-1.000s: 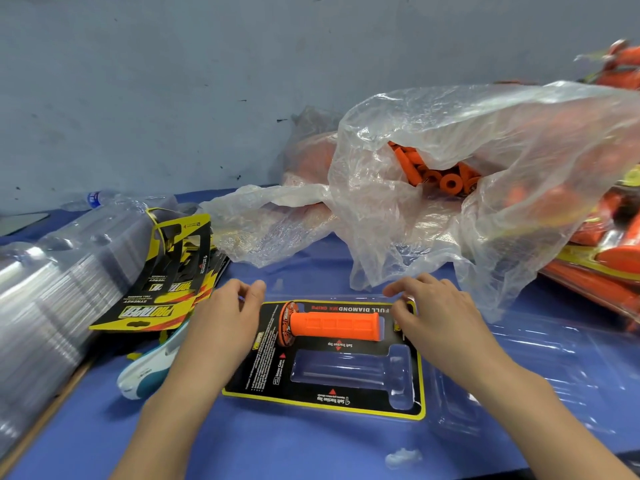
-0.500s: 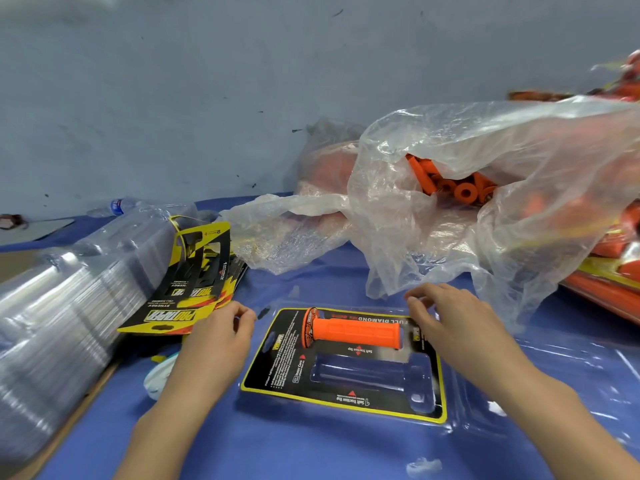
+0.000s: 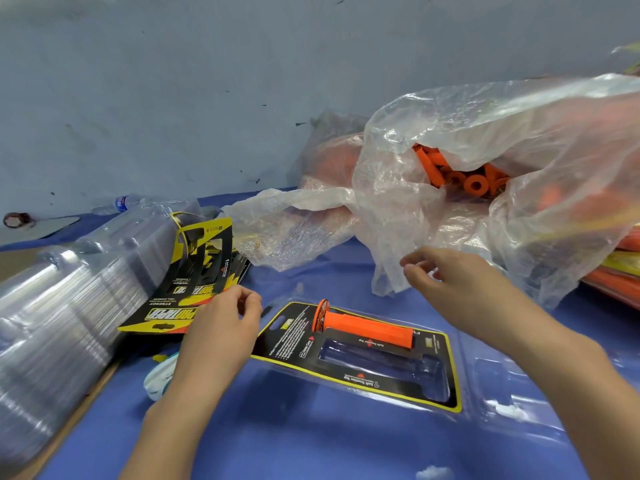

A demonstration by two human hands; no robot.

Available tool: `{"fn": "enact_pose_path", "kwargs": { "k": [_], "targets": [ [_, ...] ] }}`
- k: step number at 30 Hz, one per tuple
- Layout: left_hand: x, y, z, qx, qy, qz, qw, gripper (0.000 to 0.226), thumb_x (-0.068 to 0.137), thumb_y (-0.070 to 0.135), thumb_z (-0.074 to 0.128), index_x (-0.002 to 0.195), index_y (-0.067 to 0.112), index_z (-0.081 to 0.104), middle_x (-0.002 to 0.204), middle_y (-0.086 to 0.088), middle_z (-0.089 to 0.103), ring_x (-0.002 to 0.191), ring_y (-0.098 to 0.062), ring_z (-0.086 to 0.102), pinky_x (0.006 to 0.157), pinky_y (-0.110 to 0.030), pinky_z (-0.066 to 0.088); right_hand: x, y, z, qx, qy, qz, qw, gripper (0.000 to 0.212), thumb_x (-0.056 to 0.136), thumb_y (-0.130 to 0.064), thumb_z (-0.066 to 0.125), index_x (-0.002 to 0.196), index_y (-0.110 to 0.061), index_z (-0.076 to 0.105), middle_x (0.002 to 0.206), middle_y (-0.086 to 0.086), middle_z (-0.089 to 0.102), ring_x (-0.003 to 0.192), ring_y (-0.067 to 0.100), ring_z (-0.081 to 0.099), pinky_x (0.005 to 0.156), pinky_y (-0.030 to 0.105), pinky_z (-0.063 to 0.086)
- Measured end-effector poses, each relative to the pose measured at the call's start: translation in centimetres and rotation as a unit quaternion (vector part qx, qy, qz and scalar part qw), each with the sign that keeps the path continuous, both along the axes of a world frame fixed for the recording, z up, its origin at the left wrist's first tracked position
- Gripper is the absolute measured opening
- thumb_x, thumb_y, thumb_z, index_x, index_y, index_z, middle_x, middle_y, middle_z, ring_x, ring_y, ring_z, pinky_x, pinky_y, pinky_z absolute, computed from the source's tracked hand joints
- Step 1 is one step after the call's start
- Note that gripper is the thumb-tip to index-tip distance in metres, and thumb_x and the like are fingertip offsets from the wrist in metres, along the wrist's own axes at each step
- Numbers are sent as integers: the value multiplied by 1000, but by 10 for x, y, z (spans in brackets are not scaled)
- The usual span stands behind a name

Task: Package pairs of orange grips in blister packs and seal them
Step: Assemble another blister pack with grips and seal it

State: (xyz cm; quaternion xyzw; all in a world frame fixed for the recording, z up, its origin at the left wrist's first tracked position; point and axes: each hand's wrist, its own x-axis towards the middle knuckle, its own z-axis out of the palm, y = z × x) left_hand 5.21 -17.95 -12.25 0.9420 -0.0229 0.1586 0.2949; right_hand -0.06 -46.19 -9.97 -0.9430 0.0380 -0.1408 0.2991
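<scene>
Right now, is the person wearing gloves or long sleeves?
No gloves. The left hand and right hand are bare, with no ring, watch or bracelet showing. The left forearm and right forearm are bare too, with no sleeve anywhere up to the picture's edge.

— What's at the tabletop's far left corner?
— A clear water bottle [image 3: 122, 203] with a blue label, against the grey wall [image 3: 207, 81].
— And the near edge?
— A small white scrap [image 3: 434, 472] on the blue cover [image 3: 311, 445].
</scene>
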Motion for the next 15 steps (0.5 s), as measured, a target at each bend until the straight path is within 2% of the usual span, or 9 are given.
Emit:
{"fn": "enact_pose_path", "kwargs": {
  "k": [5,11,15],
  "targets": [
    [0,0,-2,3,-9,-4,1000,24,99,30,51,78,22,60,70,7,63,74,-24,57,65,-35,40,-5,-4,2,3,-5,-3,1000,23,97,-40,44,109,-36,63,94,-22,58,91,10,59,78,33,47],
    [-1,0,0,6,-23,-12,1000,24,100,28,51,79,22,60,69,7,63,74,-25,59,66,-37,42,-10,-10,4,5,2,-9,1000,24,97,-39,44,111,-35,63,95,-22,57,91,10,59,81,37,51],
    [0,-4,6,-28,-51,-14,998,21,100,26,49,87,20,64,79,3,68,79,-24,62,71,-40,47,-8,-9,9,15,-17,-9,1000,22,97,-39,44,110,-36,62,89,-28,53,88,6,59,78,35,51]
  ]
}}
